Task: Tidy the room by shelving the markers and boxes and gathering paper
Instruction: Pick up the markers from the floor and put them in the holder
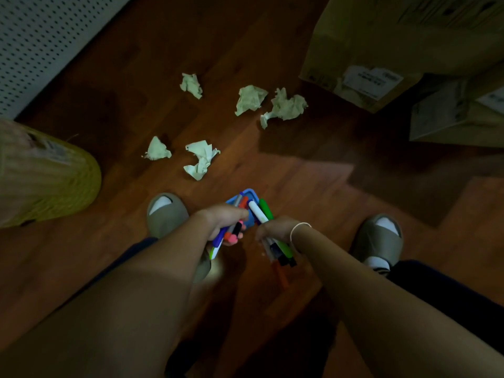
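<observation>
1. While both hands work low between the feet, the left hand [227, 218] has its grip closed around a bundle of markers [231, 231], their long axes running from 1 o'clock down to 7 o'clock.
2. Just beyond the knuckles, at 12 o'clock, a blue tray [249, 193] shows, touching the marker tips.
3. At 3 o'clock, just beside, the right hand [274, 230] grips a second marker bundle [281, 248], axes running 11 to 5 o'clock.
4. Crumpled paper [203, 159] lies well apart on the floor [313, 186], toward 12 o'clock.

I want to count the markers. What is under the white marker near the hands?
Under the white marker lies a blue tray with other markers. Both hands cover its near part.
</observation>
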Tool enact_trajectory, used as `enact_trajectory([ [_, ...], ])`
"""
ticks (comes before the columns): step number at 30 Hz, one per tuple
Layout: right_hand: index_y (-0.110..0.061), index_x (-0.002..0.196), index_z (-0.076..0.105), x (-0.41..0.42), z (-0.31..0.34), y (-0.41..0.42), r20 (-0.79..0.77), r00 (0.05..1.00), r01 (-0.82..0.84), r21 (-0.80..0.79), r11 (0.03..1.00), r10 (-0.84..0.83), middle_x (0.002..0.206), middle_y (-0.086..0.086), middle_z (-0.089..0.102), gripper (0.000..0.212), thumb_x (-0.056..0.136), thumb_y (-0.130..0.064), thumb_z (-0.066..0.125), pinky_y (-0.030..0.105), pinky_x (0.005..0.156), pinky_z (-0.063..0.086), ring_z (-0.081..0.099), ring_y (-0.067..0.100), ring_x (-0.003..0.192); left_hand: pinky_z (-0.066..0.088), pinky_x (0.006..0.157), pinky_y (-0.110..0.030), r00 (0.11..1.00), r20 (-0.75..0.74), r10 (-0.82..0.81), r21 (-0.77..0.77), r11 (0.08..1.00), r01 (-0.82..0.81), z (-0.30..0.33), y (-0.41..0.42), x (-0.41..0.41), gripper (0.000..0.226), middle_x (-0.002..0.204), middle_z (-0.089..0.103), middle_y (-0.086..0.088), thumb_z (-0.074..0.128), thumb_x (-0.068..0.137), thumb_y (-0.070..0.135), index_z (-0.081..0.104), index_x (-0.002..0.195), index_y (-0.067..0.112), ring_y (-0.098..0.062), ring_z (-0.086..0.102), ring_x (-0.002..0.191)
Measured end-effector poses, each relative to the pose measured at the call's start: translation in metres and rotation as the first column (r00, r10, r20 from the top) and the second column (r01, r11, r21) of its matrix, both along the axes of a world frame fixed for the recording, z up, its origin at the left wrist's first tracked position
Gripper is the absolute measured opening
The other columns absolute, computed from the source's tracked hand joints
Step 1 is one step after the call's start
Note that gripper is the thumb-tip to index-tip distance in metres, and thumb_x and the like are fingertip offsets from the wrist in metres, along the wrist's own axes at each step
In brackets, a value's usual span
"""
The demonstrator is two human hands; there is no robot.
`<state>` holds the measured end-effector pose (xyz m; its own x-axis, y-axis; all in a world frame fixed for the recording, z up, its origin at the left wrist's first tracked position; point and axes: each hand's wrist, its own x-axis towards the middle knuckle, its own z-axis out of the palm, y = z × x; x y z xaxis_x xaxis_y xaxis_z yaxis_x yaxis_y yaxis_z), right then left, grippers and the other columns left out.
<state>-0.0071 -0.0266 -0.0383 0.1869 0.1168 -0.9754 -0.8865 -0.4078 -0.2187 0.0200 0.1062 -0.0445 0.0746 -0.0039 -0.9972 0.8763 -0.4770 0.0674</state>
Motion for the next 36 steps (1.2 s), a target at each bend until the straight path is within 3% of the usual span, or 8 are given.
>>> enact_trajectory([
  [4, -0.007, 0.059, 0.048, -0.002, -0.015, 0.006, -0.011, 0.997, -0.075, -0.020, 0.997, 0.075, 0.057, 0.006, 0.049, 0.026, 0.082, -0.005, 0.060, 0.024, 0.043, 0.038, 0.044, 0.016, 0.047, 0.038, 0.034, -0.012, 0.995, -0.071, 0.077, -0.048, 0.996, -0.080, -0.018, 0.003, -0.006, 0.017, 0.070, 0.049, -0.003, 0.045, 0.093, 0.016, 0.047, 0.077, 0.009, -0.012, 0.046, 0.054],
  [13, -0.006, 0.053, 0.042, 0.010, -0.045, 0.016, -0.113, 0.960, -0.253, 0.049, 0.966, 0.257, 0.026, 0.002, 0.045, 0.033, 0.085, -0.005, 0.048, 0.025, 0.045, 0.037, 0.043, 0.014, 0.024, 0.045, 0.036, -0.016, 0.975, -0.148, 0.165, -0.067, 0.982, -0.176, -0.039, 0.009, 0.005, 0.006, 0.068, 0.049, -0.007, 0.047, 0.090, 0.012, 0.050, 0.090, 0.007, -0.013, 0.049, 0.055],
  [17, -0.007, 0.055, 0.040, 0.017, -0.043, 0.025, -0.129, 0.937, -0.319, 0.056, 0.946, 0.323, 0.033, 0.005, 0.045, 0.034, 0.089, -0.006, 0.045, 0.028, 0.046, 0.036, 0.041, 0.014, 0.022, 0.049, 0.038, -0.020, 0.970, -0.191, 0.150, -0.043, 0.986, -0.161, -0.045, 0.016, 0.009, 0.013, 0.071, 0.049, -0.007, 0.048, 0.087, 0.011, 0.050, 0.099, 0.006, -0.014, 0.050, 0.056],
  [21, -0.008, 0.059, 0.037, 0.018, -0.037, 0.031, -0.132, 0.923, -0.362, 0.032, 0.932, 0.362, 0.045, 0.009, 0.043, 0.034, 0.091, -0.006, 0.045, 0.026, 0.047, 0.036, 0.040, 0.013, 0.023, 0.050, 0.036, -0.019, 0.967, -0.224, 0.123, -0.027, 0.991, -0.132, -0.042, 0.020, 0.009, 0.014, 0.068, 0.048, -0.006, 0.046, 0.090, 0.013, 0.049, 0.079, 0.005, -0.014, 0.047, 0.055],
  [24, -0.008, 0.061, 0.038, 0.014, -0.040, 0.036, -0.131, 0.933, -0.335, 0.029, 0.942, 0.335, 0.052, 0.010, 0.041, 0.032, 0.091, -0.005, 0.047, 0.028, 0.052, 0.035, 0.040, 0.019, 0.046, 0.045, 0.033, -0.015, 0.966, -0.244, 0.083, -0.029, 0.995, -0.092, -0.040, 0.021, 0.006, 0.020, 0.064, 0.045, -0.006, 0.043, 0.092, 0.009, 0.045, 0.073, 0.004, -0.012, 0.046, 0.049],
  [29, -0.007, 0.062, 0.038, 0.011, -0.045, 0.039, -0.153, 0.956, -0.249, 0.035, 0.968, 0.252, 0.052, 0.011, 0.044, 0.030, 0.090, -0.003, 0.048, 0.029, 0.052, 0.035, 0.038, 0.020, 0.052, 0.027, 0.026, -0.008, 0.947, -0.321, -0.027, -0.076, 0.997, 0.003, -0.039, 0.025, 0.006, 0.033, 0.032, 0.039, 0.000, 0.032, 0.096, 0.012, 0.041, 0.064, 0.010, -0.004, 0.032, 0.020],
  [34, -0.009, 0.066, 0.041, 0.015, -0.040, 0.033, -0.196, 0.969, -0.146, 0.022, 0.989, 0.148, 0.062, 0.008, 0.043, 0.025, 0.090, -0.010, 0.047, 0.026, 0.056, 0.037, 0.040, 0.017, 0.055, 0.030, 0.028, -0.009, 0.937, -0.346, -0.051, -0.079, 0.997, 0.025, -0.032, 0.026, 0.009, 0.024, 0.051, 0.043, -0.004, 0.041, 0.093, 0.021, 0.042, 0.072, 0.008, -0.005, 0.034, 0.023],
  [36, -0.009, 0.065, 0.043, 0.013, -0.040, 0.033, -0.207, 0.969, -0.135, 0.020, 0.991, 0.136, 0.052, 0.007, 0.047, 0.026, 0.089, -0.014, 0.049, 0.026, 0.055, 0.037, 0.041, 0.017, 0.054, 0.031, 0.030, -0.009, 0.947, -0.322, -0.024, -0.069, 0.998, 0.002, -0.030, 0.026, 0.008, 0.025, 0.060, 0.041, -0.005, 0.040, 0.090, 0.024, 0.041, 0.070, 0.008, -0.007, 0.035, 0.023],
])
